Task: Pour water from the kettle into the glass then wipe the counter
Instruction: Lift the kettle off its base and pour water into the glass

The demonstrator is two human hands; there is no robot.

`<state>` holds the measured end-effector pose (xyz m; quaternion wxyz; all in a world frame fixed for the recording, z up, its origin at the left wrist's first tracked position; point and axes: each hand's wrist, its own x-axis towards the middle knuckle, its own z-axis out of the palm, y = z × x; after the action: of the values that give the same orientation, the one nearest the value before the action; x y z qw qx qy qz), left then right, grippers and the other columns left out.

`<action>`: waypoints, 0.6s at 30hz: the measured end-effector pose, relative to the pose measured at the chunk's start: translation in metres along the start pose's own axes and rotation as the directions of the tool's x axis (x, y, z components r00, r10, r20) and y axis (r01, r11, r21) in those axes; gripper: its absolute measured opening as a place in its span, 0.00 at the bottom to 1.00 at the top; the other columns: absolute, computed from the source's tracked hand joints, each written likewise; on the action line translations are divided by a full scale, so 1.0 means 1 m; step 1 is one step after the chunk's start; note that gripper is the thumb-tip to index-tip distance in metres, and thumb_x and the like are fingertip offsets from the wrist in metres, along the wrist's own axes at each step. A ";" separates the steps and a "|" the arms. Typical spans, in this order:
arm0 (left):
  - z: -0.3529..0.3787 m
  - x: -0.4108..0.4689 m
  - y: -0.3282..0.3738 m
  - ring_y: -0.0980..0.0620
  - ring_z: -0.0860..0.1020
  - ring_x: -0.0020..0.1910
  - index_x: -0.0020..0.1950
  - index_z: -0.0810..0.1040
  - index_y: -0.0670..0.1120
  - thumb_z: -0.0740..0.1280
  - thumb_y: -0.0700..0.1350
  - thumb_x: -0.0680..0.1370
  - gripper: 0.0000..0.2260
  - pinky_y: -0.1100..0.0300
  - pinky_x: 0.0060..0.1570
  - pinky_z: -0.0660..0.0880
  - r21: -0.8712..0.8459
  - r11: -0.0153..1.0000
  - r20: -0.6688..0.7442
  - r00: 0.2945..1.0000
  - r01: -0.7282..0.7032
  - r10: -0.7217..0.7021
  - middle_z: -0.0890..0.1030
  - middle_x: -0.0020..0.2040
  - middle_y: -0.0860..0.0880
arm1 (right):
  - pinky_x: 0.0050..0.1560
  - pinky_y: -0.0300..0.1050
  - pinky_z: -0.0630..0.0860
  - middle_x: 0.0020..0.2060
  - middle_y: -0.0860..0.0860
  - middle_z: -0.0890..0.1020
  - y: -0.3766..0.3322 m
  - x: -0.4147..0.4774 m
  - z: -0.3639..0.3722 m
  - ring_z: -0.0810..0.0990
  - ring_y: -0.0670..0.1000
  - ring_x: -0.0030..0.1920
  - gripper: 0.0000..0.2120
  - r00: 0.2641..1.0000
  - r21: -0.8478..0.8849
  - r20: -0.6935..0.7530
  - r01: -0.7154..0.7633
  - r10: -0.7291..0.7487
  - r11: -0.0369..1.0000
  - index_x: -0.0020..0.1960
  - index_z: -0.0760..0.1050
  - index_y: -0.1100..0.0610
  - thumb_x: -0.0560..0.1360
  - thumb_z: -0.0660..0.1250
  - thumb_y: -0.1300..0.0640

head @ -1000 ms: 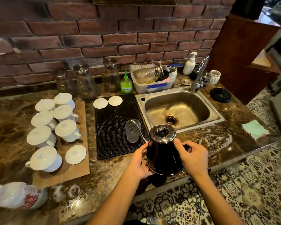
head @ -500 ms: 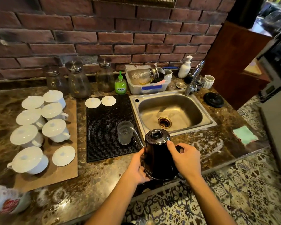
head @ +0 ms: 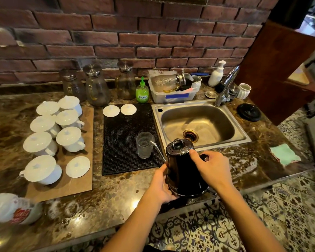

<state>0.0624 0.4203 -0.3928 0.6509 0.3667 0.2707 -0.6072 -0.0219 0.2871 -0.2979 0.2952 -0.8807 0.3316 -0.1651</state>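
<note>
A black gooseneck kettle [head: 183,171] with a chrome lid is tilted to the left above the counter's front edge. Its thin spout reaches over the rim of a clear ribbed glass [head: 144,144] that stands on a black drying mat [head: 124,128]. My right hand [head: 210,169] grips the kettle's handle with the thumb near the lid. My left hand [head: 162,186] supports the kettle's lower left side. A pale green cloth [head: 285,154] lies on the marble counter [head: 105,200] at the right.
A steel sink [head: 198,122] with a tap is behind the kettle. White lidded cups [head: 67,118] crowd a brown board at the left. Glass jars, a green soap bottle [head: 142,91] and a dish tub [head: 173,91] line the brick wall. A plastic bottle [head: 11,210] lies front left.
The kettle has tipped further to the left and its spout has come over the glass's rim. Both hands stayed on the kettle. The camera has shifted slightly.
</note>
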 end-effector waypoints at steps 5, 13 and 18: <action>0.007 -0.003 0.000 0.36 0.79 0.59 0.59 0.83 0.45 0.65 0.66 0.76 0.26 0.43 0.51 0.77 -0.010 1.000 0.021 1.000 -0.001 0.001 0.87 0.49 0.37 | 0.27 0.46 0.61 0.19 0.47 0.67 -0.012 0.014 -0.008 0.67 0.47 0.22 0.31 0.999 -0.062 0.036 0.010 -0.008 0.998 0.25 0.62 0.54 0.76 0.68 0.37; 0.019 -0.009 0.002 0.34 0.78 0.61 0.61 0.82 0.44 0.63 0.65 0.78 0.27 0.41 0.56 0.76 -0.030 1.000 0.040 0.999 0.003 -0.002 0.85 0.57 0.37 | 0.35 0.49 0.77 0.32 0.61 0.84 -0.037 0.034 -0.019 0.83 0.59 0.35 0.31 0.989 -0.180 0.129 0.089 -0.066 0.980 0.38 0.79 0.67 0.78 0.65 0.38; 0.029 -0.017 0.005 0.32 0.74 0.68 0.66 0.79 0.46 0.58 0.67 0.80 0.29 0.36 0.69 0.69 -0.074 0.997 0.086 0.996 0.009 -0.002 0.79 0.68 0.36 | 0.34 0.46 0.74 0.32 0.58 0.83 -0.061 0.059 -0.024 0.82 0.58 0.36 0.28 0.977 -0.289 0.195 0.141 -0.086 0.947 0.37 0.81 0.63 0.77 0.66 0.38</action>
<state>0.0631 0.4063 -0.3616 0.6734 0.3150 0.2659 -0.6137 0.0388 0.2741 -0.2355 0.1763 -0.9443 0.2736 -0.0492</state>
